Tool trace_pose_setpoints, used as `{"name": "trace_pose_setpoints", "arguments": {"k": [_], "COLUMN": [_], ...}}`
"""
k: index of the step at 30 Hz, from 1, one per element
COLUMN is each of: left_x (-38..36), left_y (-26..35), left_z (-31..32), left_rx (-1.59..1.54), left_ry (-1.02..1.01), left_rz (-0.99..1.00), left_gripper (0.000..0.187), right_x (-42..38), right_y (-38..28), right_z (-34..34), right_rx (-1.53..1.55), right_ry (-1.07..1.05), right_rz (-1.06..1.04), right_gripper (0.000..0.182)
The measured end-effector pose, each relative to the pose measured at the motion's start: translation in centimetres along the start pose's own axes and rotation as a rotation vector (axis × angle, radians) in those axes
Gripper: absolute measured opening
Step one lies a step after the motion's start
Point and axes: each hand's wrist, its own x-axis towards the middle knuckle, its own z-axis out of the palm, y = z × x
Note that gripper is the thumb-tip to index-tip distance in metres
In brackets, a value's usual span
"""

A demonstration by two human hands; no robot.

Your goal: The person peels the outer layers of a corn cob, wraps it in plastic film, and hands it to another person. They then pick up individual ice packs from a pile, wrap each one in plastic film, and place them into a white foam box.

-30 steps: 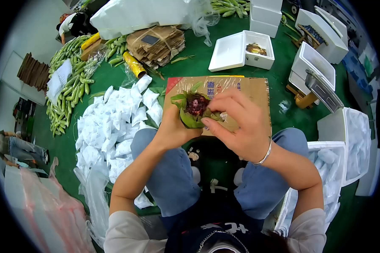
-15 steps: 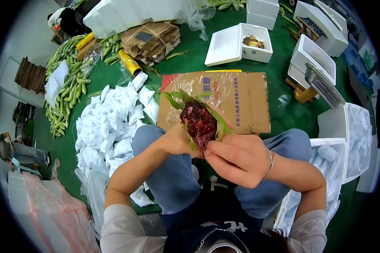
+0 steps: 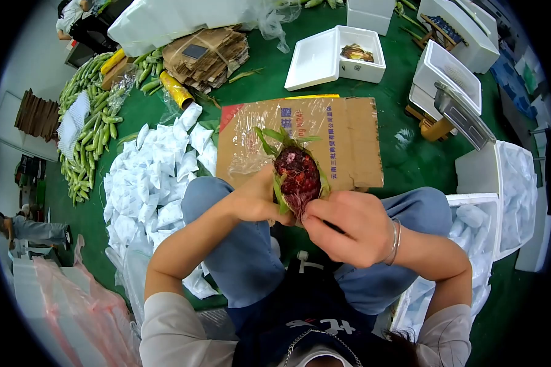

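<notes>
One dark red ear of corn (image 3: pixel 297 177) was in the middle of the frame, in the person's two hands, its kernels showing between green husk leaves. The left hand (image 3: pixel 257 197) was curled around the husk at its left side, some of its fingers hidden behind. The right hand (image 3: pixel 354 227) had its thumb and forefinger pinched on the red silk (image 3: pixel 300 205) at the ear's lower end, the other fingers folded in.

Just beyond lay one flattened cardboard box (image 3: pixel 358 140). Left of it I saw a heap of white packets (image 3: pixel 144 177), too many to count, and at the upper left countless green ears (image 3: pixel 92 137), two yellow rolls (image 3: pixel 176 90) and one tied cardboard bundle (image 3: pixel 226 52) with a single dark flat object (image 3: pixel 194 51) on top. Toward the upper right stood one open foam box (image 3: pixel 360 72), one lid (image 3: pixel 312 61) beside it; farther right, one scale (image 3: pixel 462 116). At the lower right, two foam boxes (image 3: pixel 476 172) held filled bags (image 3: pixel 517 189). One person (image 3: pixel 82 21) was bending in the upper left corner.
</notes>
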Motion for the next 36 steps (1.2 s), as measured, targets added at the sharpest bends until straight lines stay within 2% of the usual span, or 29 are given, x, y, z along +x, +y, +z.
{"name": "trace_pose_setpoints", "arguments": {"k": [2, 4, 7, 9, 12, 16, 18, 19, 21, 25, 27, 31, 34, 36], "left_x": [-0.1, -0.3, -0.4, -0.5, -0.6, -0.6, -0.6, -0.7, -0.8, -0.8, -0.8, -0.9, -1.0, -1.2], "left_y": [0.2, 0.1, -0.1, -0.1, 0.0, -0.2, -1.2, -1.3, -0.8, 0.1, 0.4, 0.3, 0.9, 1.4], "left_z": [-0.1, -0.3, -0.8, -1.0, -0.8, -0.6, -1.3, -1.4, -1.2, -0.7, -0.5, -0.4, -0.3, -0.3], "left_rx": [0.052, 0.103, 0.095, 0.374, 0.294, 0.377, 0.667, 0.663, 0.591, 0.632, 0.641, 0.750, 0.726, 0.714], "left_ry": [0.042, 0.087, 0.093, 0.121, 0.181, 0.271, 0.282, 0.283, 0.290, 0.289, 0.274, 0.280, 0.256, 0.225], "left_rz": [-0.001, -0.004, -0.049, -0.088, -0.120, -0.112, 0.094, 0.094, -0.003, 0.013, -0.067, 0.057, 0.006, -0.159], "left_gripper": [0.065, 0.063, 0.060, 0.057, 0.057, 0.059, 0.061, 0.061, 0.062, 0.062, 0.063, 0.066, 0.070, 0.072], "right_x": [0.2, 0.7, 0.5, 0.8, 0.8, 0.6, 0.6, 0.6, 0.6, 0.6, 0.6, 0.5, 0.3, 0.2], "right_y": [0.3, 0.5, 1.2, 1.6, 1.9, 2.2, 2.3, 2.3, 2.3, 2.3, 2.4, 2.5, 2.7, 2.7], "right_z": [-0.3, -0.9, -1.5, -1.6, -1.4, -0.9, -0.8, -0.8, -0.6, -0.5, -0.5, -0.3, 0.0, 0.0], "right_rx": [0.048, 0.138, 0.086, 0.077, 0.103, 0.134, 0.103, 0.103, 0.090, 0.076, 0.047, 0.023, 0.004, -0.014], "right_ry": [-0.024, 0.071, 0.109, 0.101, -0.001, -0.014, -0.039, -0.043, -0.046, -0.054, -0.056, -0.064, -0.008, -0.015], "right_rz": [0.077, 0.278, 0.404, 0.480, 0.571, 0.569, 0.559, 0.560, 0.559, 0.550, 0.514, 0.493, 0.449, 0.450], "right_gripper": [0.025, 0.022, 0.018, 0.016, 0.016, 0.016, 0.016, 0.016, 0.016, 0.016, 0.016, 0.016, 0.015, 0.015]}}
